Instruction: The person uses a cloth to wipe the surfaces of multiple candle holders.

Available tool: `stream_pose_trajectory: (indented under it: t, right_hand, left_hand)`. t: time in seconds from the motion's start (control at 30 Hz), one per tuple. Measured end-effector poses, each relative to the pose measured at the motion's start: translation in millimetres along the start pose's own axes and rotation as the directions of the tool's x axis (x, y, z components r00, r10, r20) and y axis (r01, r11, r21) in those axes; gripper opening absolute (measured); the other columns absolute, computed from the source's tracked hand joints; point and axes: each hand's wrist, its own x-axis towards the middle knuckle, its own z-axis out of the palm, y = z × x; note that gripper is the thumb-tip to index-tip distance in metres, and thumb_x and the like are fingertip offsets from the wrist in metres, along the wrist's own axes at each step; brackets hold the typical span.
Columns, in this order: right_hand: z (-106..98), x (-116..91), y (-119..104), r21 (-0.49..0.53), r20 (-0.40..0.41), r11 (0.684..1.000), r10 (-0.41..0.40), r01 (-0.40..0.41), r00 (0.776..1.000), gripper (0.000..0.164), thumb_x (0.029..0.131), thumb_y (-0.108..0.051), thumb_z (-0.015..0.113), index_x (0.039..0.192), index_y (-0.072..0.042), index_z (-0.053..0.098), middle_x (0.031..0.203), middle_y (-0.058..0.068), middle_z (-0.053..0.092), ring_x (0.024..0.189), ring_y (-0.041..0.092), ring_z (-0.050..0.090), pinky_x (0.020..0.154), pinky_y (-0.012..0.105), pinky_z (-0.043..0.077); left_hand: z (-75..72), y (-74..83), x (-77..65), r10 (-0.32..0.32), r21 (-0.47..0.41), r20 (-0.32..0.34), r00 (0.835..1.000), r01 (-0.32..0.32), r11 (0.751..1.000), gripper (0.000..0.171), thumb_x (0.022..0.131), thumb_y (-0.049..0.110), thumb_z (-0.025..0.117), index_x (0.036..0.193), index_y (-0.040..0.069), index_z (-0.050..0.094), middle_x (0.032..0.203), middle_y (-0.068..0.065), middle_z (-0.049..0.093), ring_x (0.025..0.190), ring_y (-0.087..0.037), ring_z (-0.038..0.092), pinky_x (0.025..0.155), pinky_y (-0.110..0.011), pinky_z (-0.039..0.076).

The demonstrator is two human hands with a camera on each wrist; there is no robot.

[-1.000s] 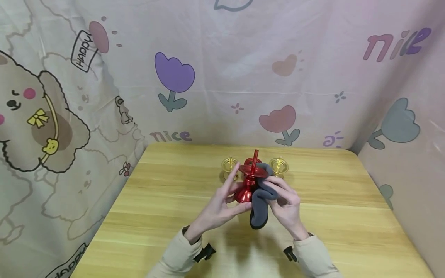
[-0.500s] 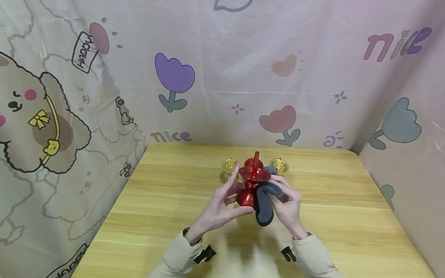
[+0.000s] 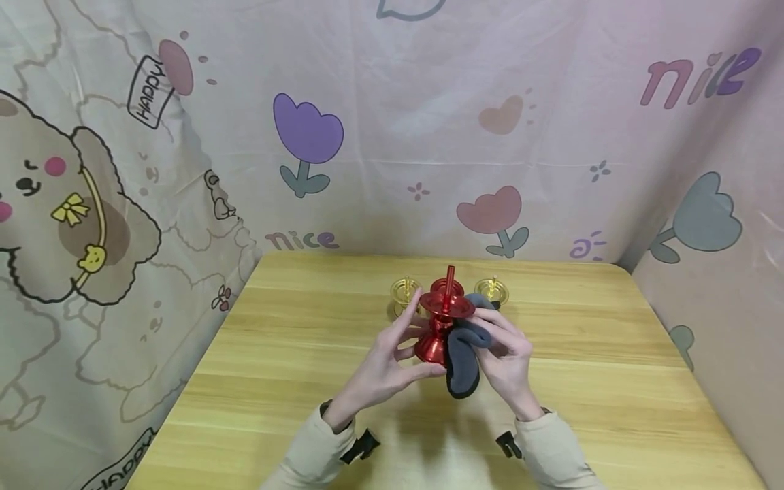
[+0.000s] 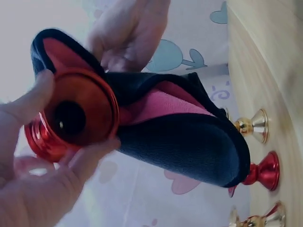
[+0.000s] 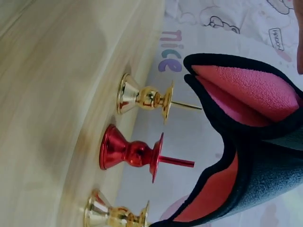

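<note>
My left hand (image 3: 388, 361) grips a shiny red candlestick (image 3: 431, 350) by its flared foot, holding it raised above the table with its spike pointing up. The hollow underside of that foot faces the left wrist view. In my right hand (image 3: 510, 364) is a folded cloth (image 3: 463, 367), dark grey outside with black edging. Its pink inner side (image 4: 170, 104) shows in both wrist views. The cloth lies against the candlestick's right side, and its lower end hangs loose. Some right fingers are hidden behind the folds.
Behind the hands, a second red candlestick (image 5: 137, 153) stands upright on the wooden table (image 3: 275, 354). Gold candlesticks stand on either side of it, one at left (image 3: 404, 291) and one at right (image 3: 492, 291). A printed curtain (image 3: 380, 136) hangs behind the table.
The cloth has shifted around the candlestick's right side, its folds have changed, and its loose end has swung slightly right. The raised candlestick has moved only a little. Both hands keep their hold.
</note>
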Motion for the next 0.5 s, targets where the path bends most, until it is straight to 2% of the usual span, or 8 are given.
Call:
stream_pose_trajectory:
  t: [0.1, 0.23, 0.37, 0.5]
  right_hand:
    - [-0.2, -1.0, -0.1, 0.04, -0.027, 0.997, 0.062, -0.061, 0.998, 0.027, 0.084, 0.021, 0.064, 0.109, 0.012, 0.071, 0.119, 0.005, 0.072, 0.115, 0.015, 0.067, 0.097, 0.021, 0.056]
    - [-0.2, -1.6, -0.3, 0.065, -0.042, 0.993, 0.101, -0.099, 0.994, 0.03, 0.083, 0.023, 0.064, 0.109, 0.011, 0.072, 0.119, 0.004, 0.072, 0.115, 0.014, 0.067, 0.097, 0.02, 0.055]
    - [1.6, -0.6, -0.7, 0.035, -0.026, 0.996, 0.082, -0.081, 0.996, 0.024, 0.084, 0.02, 0.066, 0.107, 0.015, 0.071, 0.119, 0.006, 0.072, 0.115, 0.016, 0.067, 0.097, 0.022, 0.056]
    - [3.8, 1.3, -1.6, -0.001, -0.013, 0.999, 0.038, -0.038, 0.999, 0.022, 0.085, 0.018, 0.067, 0.106, 0.016, 0.07, 0.119, 0.007, 0.072, 0.114, 0.018, 0.067, 0.096, 0.022, 0.057]
  left_hand:
    - [-2.7, -1.6, 0.0, 0.025, -0.052, 0.043, 0.999, -0.022, 0.998, 0.1, 0.092, 0.001, 0.07, 0.164, 0.023, 0.005, 0.138, -0.029, 0.055, 0.127, -0.043, 0.058, 0.101, -0.038, 0.056]
    - [-3.6, -2.0, -0.7, -0.006, -0.049, 0.065, 0.998, 0.009, 0.999, 0.099, 0.094, 0.005, 0.069, 0.163, 0.024, 0.002, 0.146, -0.027, 0.052, 0.134, -0.041, 0.053, 0.105, -0.039, 0.053]
    - [-1.3, -2.5, -0.4, -0.028, -0.002, -0.006, 1.0, 0.028, 1.0, 0.104, 0.088, 0.009, 0.077, 0.163, 0.029, 0.008, 0.146, -0.02, 0.051, 0.13, -0.037, 0.056, 0.1, -0.039, 0.056]
    - [-0.9, -4.3, 0.1, 0.036, 0.012, -0.057, 0.998, -0.035, 0.999, 0.102, 0.086, 0.004, 0.078, 0.163, 0.024, 0.014, 0.134, -0.022, 0.056, 0.122, -0.035, 0.06, 0.095, -0.04, 0.059]
